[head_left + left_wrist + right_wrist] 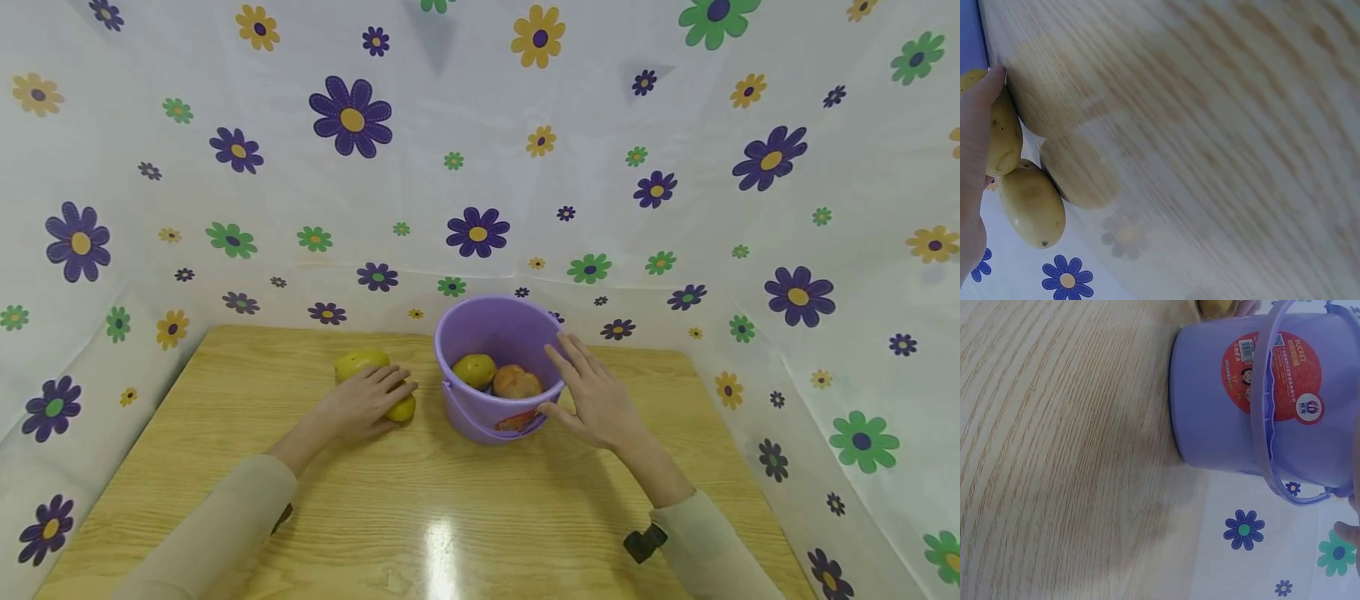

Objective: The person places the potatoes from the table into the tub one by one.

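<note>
My left hand (367,404) curls over a yellow potato (402,408) on the table, left of the bucket. In the left wrist view the thumb lies along this potato (1005,134), while a second potato (1033,206) sits right beside it. That second potato (360,363) shows behind my hand in the head view. At the right side of the purple bucket (480,417), my right hand (596,400) has its fingers extended at the rim and its thumb by the outer wall. Inside the bucket lie a yellow potato (474,371) and a rounded orange-brown item (517,382).
The bucket's handle (1262,394) hangs down across its red label (1297,375). Under everything is a shiny wooden table (420,500). A white flower-print sheet (420,183) stands behind it and along both sides.
</note>
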Action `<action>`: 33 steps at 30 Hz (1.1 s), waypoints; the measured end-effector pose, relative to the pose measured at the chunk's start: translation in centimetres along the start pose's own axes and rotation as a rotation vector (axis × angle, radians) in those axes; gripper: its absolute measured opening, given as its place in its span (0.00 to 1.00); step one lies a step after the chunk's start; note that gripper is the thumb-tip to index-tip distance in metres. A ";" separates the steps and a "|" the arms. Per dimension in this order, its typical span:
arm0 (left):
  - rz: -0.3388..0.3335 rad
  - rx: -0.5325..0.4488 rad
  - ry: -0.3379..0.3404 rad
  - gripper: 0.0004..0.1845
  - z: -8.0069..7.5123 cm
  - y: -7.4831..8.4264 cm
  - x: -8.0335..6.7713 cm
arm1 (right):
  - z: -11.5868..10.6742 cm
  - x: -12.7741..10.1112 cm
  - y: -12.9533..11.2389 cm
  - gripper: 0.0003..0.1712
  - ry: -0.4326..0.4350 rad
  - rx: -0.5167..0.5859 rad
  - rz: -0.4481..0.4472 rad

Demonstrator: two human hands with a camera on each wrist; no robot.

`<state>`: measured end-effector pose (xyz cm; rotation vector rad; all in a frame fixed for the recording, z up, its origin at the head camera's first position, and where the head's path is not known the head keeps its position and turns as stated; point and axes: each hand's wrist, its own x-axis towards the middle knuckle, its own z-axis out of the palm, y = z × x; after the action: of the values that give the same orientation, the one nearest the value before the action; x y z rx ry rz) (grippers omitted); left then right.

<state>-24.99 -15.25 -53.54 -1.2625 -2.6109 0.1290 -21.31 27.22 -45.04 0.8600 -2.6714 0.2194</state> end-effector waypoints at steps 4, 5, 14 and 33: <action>-0.002 -0.032 0.002 0.38 -0.2 0.0 0.0 | 0.0 0.0 0.0 0.58 0.001 -0.002 0.001; -0.001 -0.036 0.004 0.37 -0.2 0.0 0.0 | 0.0 0.0 0.0 0.58 0.001 -0.004 0.001; 0.024 -0.023 0.027 0.33 0.2 0.0 0.3 | 0.0 0.0 0.0 0.58 0.010 0.002 -0.002; 0.021 -0.054 0.059 0.31 0.3 -0.1 0.2 | 0.0 0.1 0.0 0.57 0.000 -0.004 -0.003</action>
<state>-25.25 -15.11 -53.77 -1.2917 -2.5675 0.0252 -21.33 27.17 -45.00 0.8620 -2.6696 0.2131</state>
